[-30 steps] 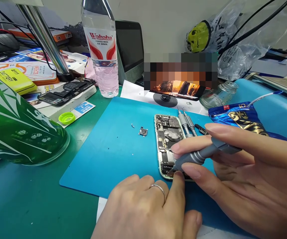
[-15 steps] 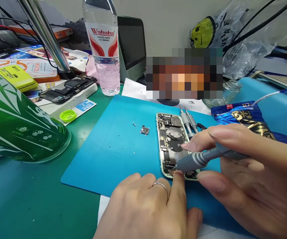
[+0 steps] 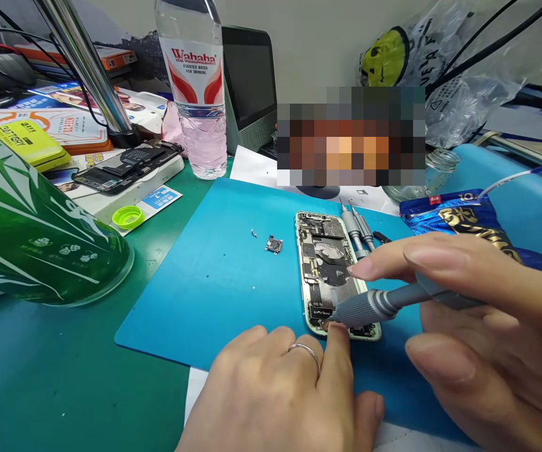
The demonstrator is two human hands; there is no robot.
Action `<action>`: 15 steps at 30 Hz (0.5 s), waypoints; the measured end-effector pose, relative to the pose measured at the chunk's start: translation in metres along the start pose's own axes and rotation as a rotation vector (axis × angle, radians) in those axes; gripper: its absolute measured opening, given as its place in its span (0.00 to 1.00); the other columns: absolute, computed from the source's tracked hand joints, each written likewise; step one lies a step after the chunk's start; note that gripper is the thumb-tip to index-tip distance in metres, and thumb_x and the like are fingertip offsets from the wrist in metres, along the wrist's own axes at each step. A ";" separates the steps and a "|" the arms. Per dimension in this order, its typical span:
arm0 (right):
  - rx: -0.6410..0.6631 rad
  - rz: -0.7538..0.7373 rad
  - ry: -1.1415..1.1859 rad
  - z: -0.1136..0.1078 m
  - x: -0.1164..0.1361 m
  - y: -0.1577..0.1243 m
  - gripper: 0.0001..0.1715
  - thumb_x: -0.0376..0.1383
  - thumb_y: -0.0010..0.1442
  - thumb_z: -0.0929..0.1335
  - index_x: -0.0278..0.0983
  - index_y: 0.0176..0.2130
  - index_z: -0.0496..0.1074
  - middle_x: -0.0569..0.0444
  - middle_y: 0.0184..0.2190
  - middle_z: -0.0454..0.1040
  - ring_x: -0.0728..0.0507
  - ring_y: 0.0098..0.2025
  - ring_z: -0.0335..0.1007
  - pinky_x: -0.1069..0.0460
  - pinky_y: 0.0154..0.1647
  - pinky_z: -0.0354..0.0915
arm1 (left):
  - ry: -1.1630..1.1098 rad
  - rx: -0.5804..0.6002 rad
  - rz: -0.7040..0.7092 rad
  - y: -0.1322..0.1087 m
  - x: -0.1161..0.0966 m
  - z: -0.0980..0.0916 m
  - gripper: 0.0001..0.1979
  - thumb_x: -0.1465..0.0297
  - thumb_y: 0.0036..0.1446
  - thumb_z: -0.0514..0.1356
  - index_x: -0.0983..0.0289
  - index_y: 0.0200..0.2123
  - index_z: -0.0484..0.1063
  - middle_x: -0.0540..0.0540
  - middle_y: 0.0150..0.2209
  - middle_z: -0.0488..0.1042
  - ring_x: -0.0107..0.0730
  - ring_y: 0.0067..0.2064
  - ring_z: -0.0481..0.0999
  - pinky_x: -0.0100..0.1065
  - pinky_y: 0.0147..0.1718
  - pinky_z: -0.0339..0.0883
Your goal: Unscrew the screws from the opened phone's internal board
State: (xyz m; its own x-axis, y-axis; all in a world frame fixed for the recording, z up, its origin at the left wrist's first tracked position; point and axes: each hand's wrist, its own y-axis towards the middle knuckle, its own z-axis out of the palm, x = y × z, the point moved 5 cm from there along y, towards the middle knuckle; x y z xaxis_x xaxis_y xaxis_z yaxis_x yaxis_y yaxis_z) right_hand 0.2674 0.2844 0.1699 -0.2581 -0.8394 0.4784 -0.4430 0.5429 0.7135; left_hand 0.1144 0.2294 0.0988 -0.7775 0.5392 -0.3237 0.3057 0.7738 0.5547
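Opened smartphone [image 3: 322, 289], interior upward on the blue mat [image 3: 181, 295], its lower end nearest the hands. The right hand [image 3: 497, 326] holds a grey precision screwdriver [image 3: 369, 304] at a low slant among its fingers, thumb clear of the handle; the left hand [image 3: 275, 383], loosely curled and grasping nothing, sets its index fingertip at the smartphone's lower end, beside the bit. Whether the bit is seated cannot be made out. Good practice would favour a steeper shaft, light pressure and a steady fingertip.
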 end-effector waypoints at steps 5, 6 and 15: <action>0.005 0.017 0.048 0.002 -0.002 0.003 0.57 0.16 0.56 0.78 0.68 0.68 0.78 0.70 0.55 0.91 0.42 0.46 0.90 0.49 0.45 0.86 | 0.007 -0.017 -0.003 0.000 0.000 0.002 0.16 0.68 0.75 0.55 0.55 0.34 0.78 0.46 0.24 0.72 0.37 0.24 0.78 0.46 0.22 0.63; -0.013 0.010 0.032 0.001 -0.002 0.003 0.56 0.16 0.57 0.78 0.68 0.68 0.79 0.70 0.55 0.91 0.43 0.46 0.89 0.50 0.47 0.86 | 0.010 -0.013 -0.001 0.000 0.000 0.002 0.16 0.68 0.75 0.55 0.55 0.34 0.78 0.46 0.24 0.72 0.37 0.24 0.78 0.46 0.22 0.64; -0.004 0.016 -0.072 0.001 -0.002 -0.008 0.49 0.22 0.65 0.77 0.71 0.68 0.77 0.73 0.63 0.86 0.42 0.46 0.87 0.46 0.47 0.84 | 0.017 0.063 0.048 0.000 0.002 -0.004 0.16 0.70 0.76 0.54 0.56 0.36 0.77 0.45 0.25 0.72 0.37 0.25 0.78 0.46 0.22 0.65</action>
State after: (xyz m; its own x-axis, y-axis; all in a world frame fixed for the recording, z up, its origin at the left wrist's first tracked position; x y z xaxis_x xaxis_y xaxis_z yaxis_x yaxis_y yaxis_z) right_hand 0.2707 0.2812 0.1625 -0.3262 -0.8305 0.4514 -0.4347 0.5559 0.7085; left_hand 0.1109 0.2294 0.1016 -0.7702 0.5709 -0.2843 0.3766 0.7668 0.5198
